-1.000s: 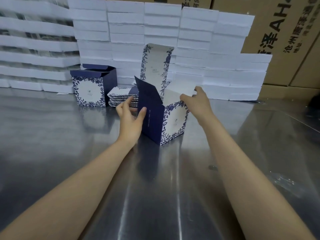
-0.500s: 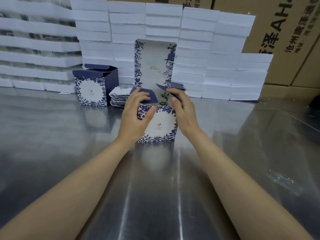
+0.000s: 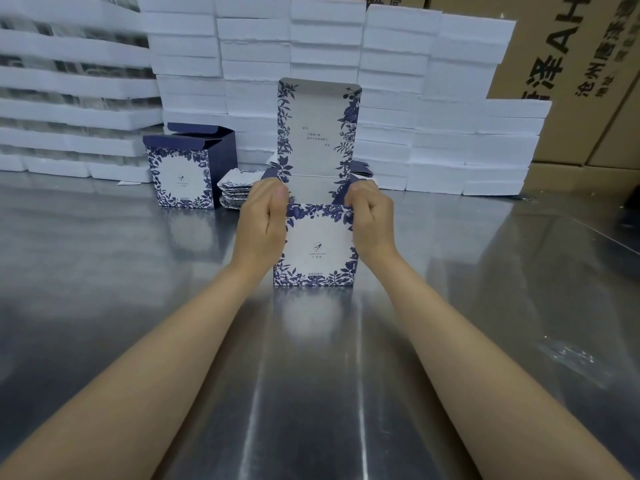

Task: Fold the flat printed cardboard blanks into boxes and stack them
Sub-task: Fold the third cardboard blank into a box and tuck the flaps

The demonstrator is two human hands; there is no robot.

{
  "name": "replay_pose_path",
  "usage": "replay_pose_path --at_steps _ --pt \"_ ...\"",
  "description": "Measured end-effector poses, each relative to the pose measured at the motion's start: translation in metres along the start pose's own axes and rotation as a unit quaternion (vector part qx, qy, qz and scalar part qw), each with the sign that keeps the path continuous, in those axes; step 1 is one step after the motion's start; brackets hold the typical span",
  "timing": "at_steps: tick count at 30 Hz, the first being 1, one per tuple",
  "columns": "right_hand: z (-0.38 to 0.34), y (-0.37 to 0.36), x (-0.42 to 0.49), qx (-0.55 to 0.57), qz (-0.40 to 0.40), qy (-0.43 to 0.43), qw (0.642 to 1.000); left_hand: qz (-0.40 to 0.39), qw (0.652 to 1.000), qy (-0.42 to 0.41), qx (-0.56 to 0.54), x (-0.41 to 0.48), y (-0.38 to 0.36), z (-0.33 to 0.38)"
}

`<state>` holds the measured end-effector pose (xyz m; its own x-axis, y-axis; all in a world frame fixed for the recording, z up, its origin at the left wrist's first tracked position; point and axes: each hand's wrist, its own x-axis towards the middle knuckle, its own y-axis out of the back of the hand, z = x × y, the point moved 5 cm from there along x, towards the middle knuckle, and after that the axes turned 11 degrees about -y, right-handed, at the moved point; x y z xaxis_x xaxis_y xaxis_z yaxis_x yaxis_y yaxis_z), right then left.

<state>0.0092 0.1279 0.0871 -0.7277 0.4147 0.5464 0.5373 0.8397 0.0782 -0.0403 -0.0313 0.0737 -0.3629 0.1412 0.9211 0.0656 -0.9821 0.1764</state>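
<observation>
A white box with blue floral print (image 3: 317,251) stands upright on the steel table (image 3: 138,306), front face toward me, its tall lid flap (image 3: 318,129) standing straight up. My left hand (image 3: 263,220) grips the box's upper left corner, fingers curled over the dark blue side flap. My right hand (image 3: 370,220) grips the upper right corner the same way. A folded box (image 3: 187,168) with its top open stands at the back left. Beside it lies a pile of flat printed blanks (image 3: 235,190), partly hidden by my left hand.
White foam blocks (image 3: 450,98) are stacked in a wall along the back of the table. Brown shipping cartons (image 3: 571,64) with black lettering stand at the back right. A clear plastic scrap (image 3: 568,355) lies on the table to the right.
The box was turned from corner-on to front face toward me. Both hands moved from its sides onto the top corners and folded the blue side flaps inward. The lid flap now stands straight.
</observation>
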Motion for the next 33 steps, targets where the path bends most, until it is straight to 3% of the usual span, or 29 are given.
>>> replay_pose_path --at_steps 4,8,14,21,33 --pt "0.000 0.014 0.015 0.088 -0.002 -0.083 0.993 0.019 0.999 0.003 -0.040 -0.004 -0.001 0.003" --pt "0.000 0.022 0.023 0.043 0.017 -0.095 0.994 0.015 0.998 -0.006 -0.063 -0.005 0.001 0.004" --pt "0.009 0.022 0.030 0.115 -0.079 -0.215 0.967 0.011 0.996 0.009 -0.091 -0.012 0.002 0.000" --pt "0.003 0.021 0.027 0.155 -0.078 -0.213 0.962 0.011 0.994 -0.020 -0.107 -0.014 0.001 0.000" --pt "0.010 0.023 0.027 0.128 -0.084 -0.189 0.970 0.017 0.998 -0.021 -0.053 -0.023 -0.002 -0.003"
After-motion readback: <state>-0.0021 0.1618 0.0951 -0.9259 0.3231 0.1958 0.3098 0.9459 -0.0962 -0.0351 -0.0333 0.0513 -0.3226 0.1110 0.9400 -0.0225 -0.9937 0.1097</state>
